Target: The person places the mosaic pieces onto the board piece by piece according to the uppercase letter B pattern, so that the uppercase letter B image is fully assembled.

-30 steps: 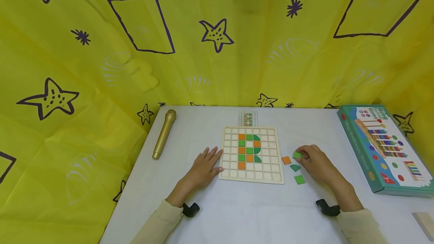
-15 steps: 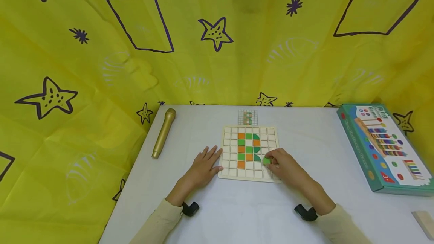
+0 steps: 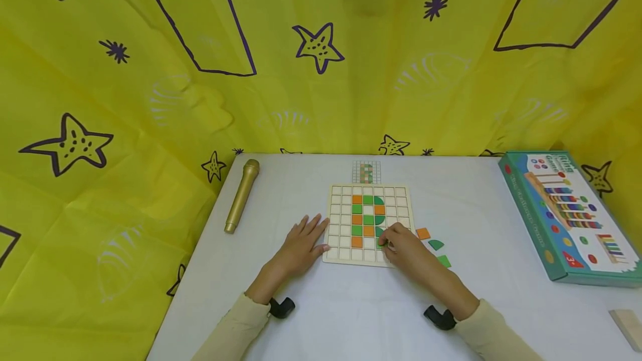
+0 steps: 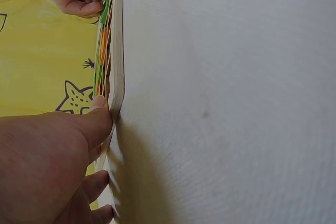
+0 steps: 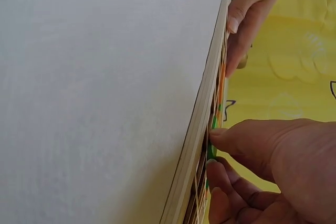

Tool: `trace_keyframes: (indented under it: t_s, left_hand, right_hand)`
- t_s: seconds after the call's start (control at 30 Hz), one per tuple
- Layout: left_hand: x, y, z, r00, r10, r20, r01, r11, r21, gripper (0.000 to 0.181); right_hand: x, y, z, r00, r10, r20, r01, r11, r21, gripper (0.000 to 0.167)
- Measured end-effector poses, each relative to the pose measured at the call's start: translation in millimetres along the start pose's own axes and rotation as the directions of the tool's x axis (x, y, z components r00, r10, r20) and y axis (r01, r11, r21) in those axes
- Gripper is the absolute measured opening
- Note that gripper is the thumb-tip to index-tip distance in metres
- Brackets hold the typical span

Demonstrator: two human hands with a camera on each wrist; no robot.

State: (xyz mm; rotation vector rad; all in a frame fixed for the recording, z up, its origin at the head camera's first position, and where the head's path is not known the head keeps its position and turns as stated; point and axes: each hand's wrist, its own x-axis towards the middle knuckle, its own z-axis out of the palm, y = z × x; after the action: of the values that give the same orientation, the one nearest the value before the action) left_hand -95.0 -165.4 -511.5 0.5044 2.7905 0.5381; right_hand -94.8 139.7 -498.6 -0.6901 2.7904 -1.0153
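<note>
A pale wooden grid board (image 3: 343, 253) lies on the white table, with orange and green tiles forming a letter-like shape. My right hand (image 3: 408, 252) is over its lower middle, pinching a small green tile (image 5: 212, 145) between thumb and fingertips; in the head view the fingers mostly cover that tile. In the right wrist view, the tile is at the board's surface. My left hand (image 3: 298, 247) rests against the board's left edge, fingers spread and fairly straight, with the thumb touching the rim. Right of the board lie an orange tile (image 3: 423, 233), a dark green curved tile (image 3: 436, 244) and a green tile (image 3: 443, 261).
Behind the board lies a small pattern card (image 3: 366, 172) printed with a similar coloured shape. A gold microphone (image 3: 242, 196) lies at the left. On the right are a boxed game (image 3: 567, 216) and a pale wooden block (image 3: 627, 327). A yellow curtain (image 3: 371, 99) hangs behind the table.
My right hand has carried the green tile left from beside the board, across its right part, to the lower end of the coloured shape. My left hand stays at the board's edge.
</note>
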Motion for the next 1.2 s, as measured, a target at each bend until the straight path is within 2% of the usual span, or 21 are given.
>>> trace_keyframes:
  t_s: [0.47, 0.6, 0.77, 1.03, 1.2]
  left_hand:
    - [-0.7, -0.3, -0.7, 1.000, 0.004, -0.007, -0.005, 1.000, -0.012, 0.069]
    - [-0.3, -0.2, -0.9, 1.000, 0.005, -0.010, -0.006, 1.000, -0.011, 0.069]
    - [-0.8, -0.4, -0.4, 1.000, 0.008, -0.013, -0.008, 1.000, -0.013, 0.068]
    - [-1.8, 1.4, -2.8, 1.000, 0.009, -0.016, -0.009, 1.000, -0.018, 0.068]
    - [-2.1, 1.2, -3.0, 1.000, 0.017, -0.017, -0.017, 1.000, -0.020, 0.068]
  right_hand:
    - [-4.5, -0.7, 0.7, 0.998, -0.050, -0.042, 0.047, 0.996, -0.070, 0.014]
    - [-6.5, 4.6, -6.5, 1.000, -0.002, -0.013, 0.001, 0.998, -0.070, 0.016]
    - [-7.2, 17.7, -27.5, 0.993, 0.114, 0.014, -0.114, 0.993, -0.042, 0.026]
    - [-18.4, 41.2, -69.5, 0.972, 0.235, 0.017, -0.234, 0.971, -0.051, 0.037]
    - [-33.8, 53.7, -82.4, 0.946, 0.314, 0.078, -0.310, 0.949, -0.057, 0.043]
